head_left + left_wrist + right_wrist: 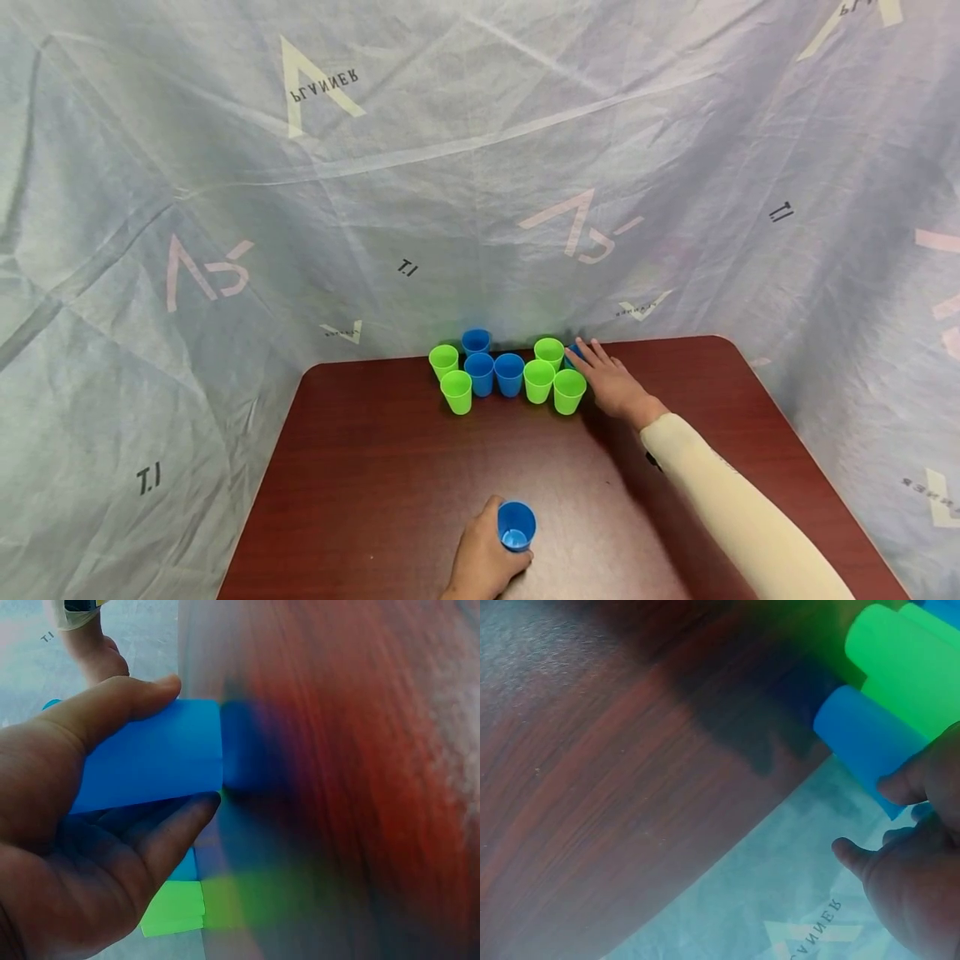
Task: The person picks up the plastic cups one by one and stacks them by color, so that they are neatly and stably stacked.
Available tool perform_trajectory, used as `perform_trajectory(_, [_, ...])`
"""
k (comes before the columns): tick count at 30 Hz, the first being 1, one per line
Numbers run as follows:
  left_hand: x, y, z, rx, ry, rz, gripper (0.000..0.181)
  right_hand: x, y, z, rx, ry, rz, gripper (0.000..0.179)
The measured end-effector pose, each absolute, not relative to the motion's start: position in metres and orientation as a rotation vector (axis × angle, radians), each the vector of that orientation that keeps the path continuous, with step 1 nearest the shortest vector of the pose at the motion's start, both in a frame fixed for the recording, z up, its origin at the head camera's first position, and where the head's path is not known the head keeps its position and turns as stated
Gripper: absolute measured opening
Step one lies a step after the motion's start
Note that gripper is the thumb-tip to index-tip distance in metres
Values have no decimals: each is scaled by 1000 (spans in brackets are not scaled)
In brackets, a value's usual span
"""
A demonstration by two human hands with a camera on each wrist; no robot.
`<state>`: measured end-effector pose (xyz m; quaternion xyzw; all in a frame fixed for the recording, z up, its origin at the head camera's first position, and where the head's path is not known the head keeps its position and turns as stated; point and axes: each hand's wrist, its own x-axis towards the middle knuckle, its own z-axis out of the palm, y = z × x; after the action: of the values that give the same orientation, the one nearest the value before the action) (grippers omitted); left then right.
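Observation:
Near the front of the table, my left hand [483, 546] grips an upright blue cup [517, 525], whose mouth faces up. In the left wrist view the thumb lies along one side of this blue cup [161, 754] and the fingers along the other. Farther back, my right hand [613, 385] reaches over another blue cup [573, 357] at the right end of a cup group, its fingers spread and mostly straight. The right wrist view has a fingertip right at the rim end of that blue cup [870, 742]; the hand partly hides it.
Beside the right hand stand green cups [569, 392] in a tight cluster. Blue cups [509, 375] stand mid-group, with more green cups [457, 392] at its left. The group sits near the back edge of the reddish-brown table [360, 483]. Grey printed fabric [465, 208] hangs around it.

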<state>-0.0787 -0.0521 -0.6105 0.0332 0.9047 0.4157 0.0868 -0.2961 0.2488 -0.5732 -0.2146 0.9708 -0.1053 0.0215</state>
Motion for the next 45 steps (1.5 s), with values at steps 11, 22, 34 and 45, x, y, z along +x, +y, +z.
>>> perform_trajectory(11, [-79,-51,-610,99,2667,1253,74,-298,249,-567,-642,2968,-264,86])
perform_trajectory(22, [-80,-51,-610,96,2673,1253,77,-300,252,-570,-604,3007,-382,73])
perform_trajectory(34, [-77,-55,-612,134,2699,1235,67,-290,253,-562,-394,3085,-546,53])
perform_trajectory(45, [-79,-59,-614,173,2714,1241,55,-272,253,-546,-149,3055,-566,61])
